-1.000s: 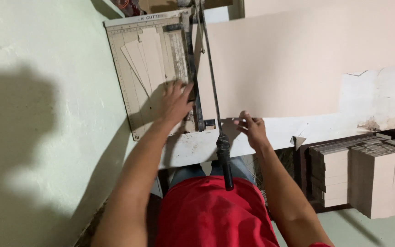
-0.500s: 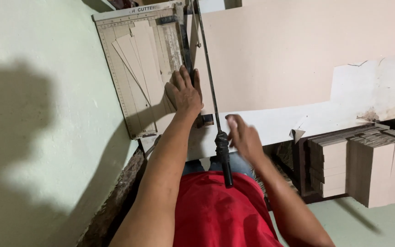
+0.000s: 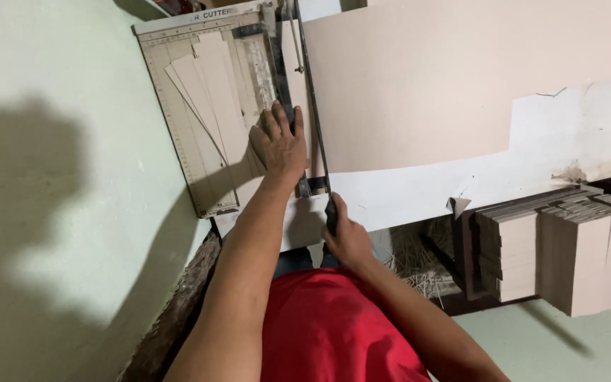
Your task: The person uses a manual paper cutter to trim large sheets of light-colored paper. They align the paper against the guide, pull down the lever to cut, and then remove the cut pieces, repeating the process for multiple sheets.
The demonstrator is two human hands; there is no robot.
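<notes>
The left hand (image 3: 279, 145) lies spread flat, pinning the large beige card sheet (image 3: 419, 85) against the paper cutter (image 3: 178, 127) bed. The right hand (image 3: 348, 237) is wrapped around the black blade handle (image 3: 331, 212). The sheet looks thin, light, springy, likely to slide unless pressed near the blade.

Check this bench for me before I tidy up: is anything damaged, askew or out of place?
Yes. The white table covering is torn, with a flap hanging at its front edge. Cut strips lie fanned, not square, on the cutter board. Shreds litter the floor below.
</notes>
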